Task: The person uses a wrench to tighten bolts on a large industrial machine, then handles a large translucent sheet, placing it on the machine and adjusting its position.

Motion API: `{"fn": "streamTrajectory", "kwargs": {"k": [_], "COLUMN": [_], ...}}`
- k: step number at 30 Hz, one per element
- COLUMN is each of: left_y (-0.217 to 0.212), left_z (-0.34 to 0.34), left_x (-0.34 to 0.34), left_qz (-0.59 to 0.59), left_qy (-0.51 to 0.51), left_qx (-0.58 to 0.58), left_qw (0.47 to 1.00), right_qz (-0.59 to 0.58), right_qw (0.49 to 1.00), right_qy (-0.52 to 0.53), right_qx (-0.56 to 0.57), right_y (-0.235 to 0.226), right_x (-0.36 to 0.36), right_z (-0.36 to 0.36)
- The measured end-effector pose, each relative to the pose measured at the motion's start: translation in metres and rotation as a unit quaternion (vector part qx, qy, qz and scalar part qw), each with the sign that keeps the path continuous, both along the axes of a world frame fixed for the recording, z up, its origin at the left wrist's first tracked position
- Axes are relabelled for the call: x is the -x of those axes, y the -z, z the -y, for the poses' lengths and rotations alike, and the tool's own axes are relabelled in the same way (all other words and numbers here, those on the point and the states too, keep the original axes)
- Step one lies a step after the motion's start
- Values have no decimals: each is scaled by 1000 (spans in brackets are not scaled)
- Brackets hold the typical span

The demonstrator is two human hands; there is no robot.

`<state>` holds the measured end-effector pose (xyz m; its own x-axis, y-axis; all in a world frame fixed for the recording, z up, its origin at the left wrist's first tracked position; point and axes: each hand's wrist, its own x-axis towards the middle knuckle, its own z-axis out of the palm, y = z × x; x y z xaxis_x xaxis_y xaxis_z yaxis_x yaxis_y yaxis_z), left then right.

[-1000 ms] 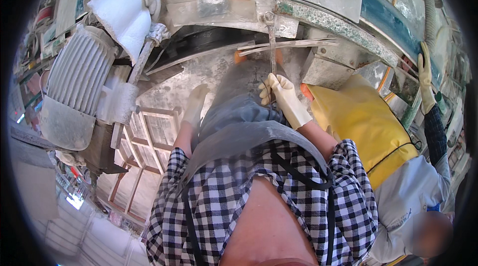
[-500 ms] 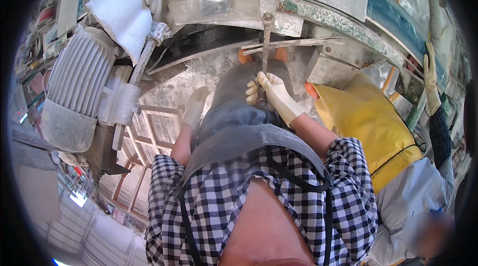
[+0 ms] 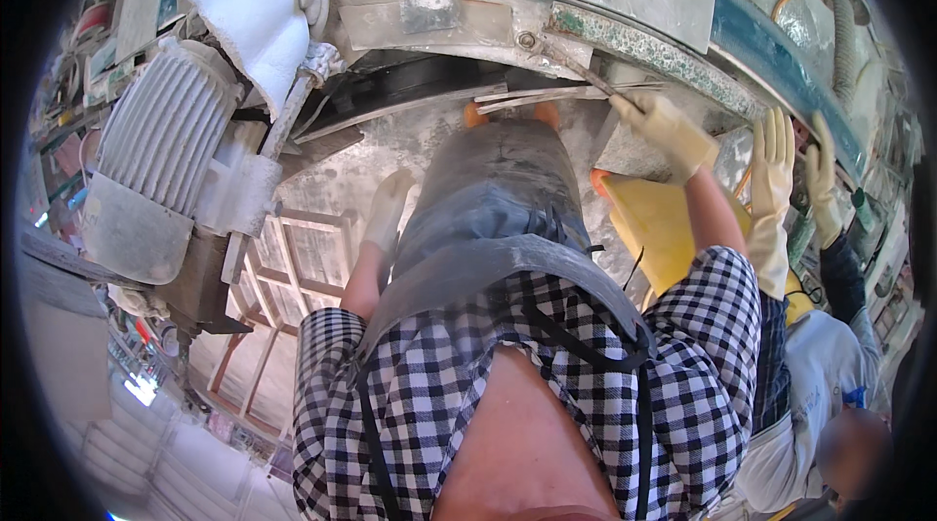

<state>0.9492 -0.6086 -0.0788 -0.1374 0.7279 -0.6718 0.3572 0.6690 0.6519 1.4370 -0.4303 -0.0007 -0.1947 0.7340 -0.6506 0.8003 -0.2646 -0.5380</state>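
My right hand (image 3: 673, 131), in a pale glove, grips the free end of a long metal wrench (image 3: 576, 65). The wrench's other end sits on a bolt (image 3: 527, 40) in the edge of the machine frame (image 3: 429, 19); the tool slants down to the right from there. My left hand (image 3: 388, 204), also gloved, hangs beside my dark apron (image 3: 488, 189), fingers stretched downward and touching no tool.
At the left stands a dusty ribbed motor (image 3: 161, 131), with white sheeting (image 3: 259, 23) above it. A wooden frame (image 3: 293, 267) lies below. To my right, a co-worker in a yellow apron (image 3: 664, 228) has a raised gloved hand (image 3: 771, 189) and another glove (image 3: 825, 170) by the blue machine edge.
My right hand has swung the wrench from pointing straight toward me to slanting right. My left hand has hardly moved. The co-worker's second gloved hand has come up into view.
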Motion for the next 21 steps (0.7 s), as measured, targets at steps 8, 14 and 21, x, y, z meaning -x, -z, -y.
{"fn": "streamTrajectory", "kwargs": {"k": [8, 14, 21], "left_y": [33, 30, 30], "left_z": [6, -6, -2], "left_x": [1, 0, 7], "left_qz": [22, 22, 49], "left_qy": [16, 46, 22], "left_qx": [9, -21, 15], "left_qw": [1000, 998, 998], "right_qz": [-212, -233, -334], "right_qw": [918, 890, 833], "right_qy": [298, 370, 390], "right_qx": [157, 131, 207], "right_y": [-21, -1, -19], "right_x": [59, 86, 126], "right_z": [63, 116, 111]}}
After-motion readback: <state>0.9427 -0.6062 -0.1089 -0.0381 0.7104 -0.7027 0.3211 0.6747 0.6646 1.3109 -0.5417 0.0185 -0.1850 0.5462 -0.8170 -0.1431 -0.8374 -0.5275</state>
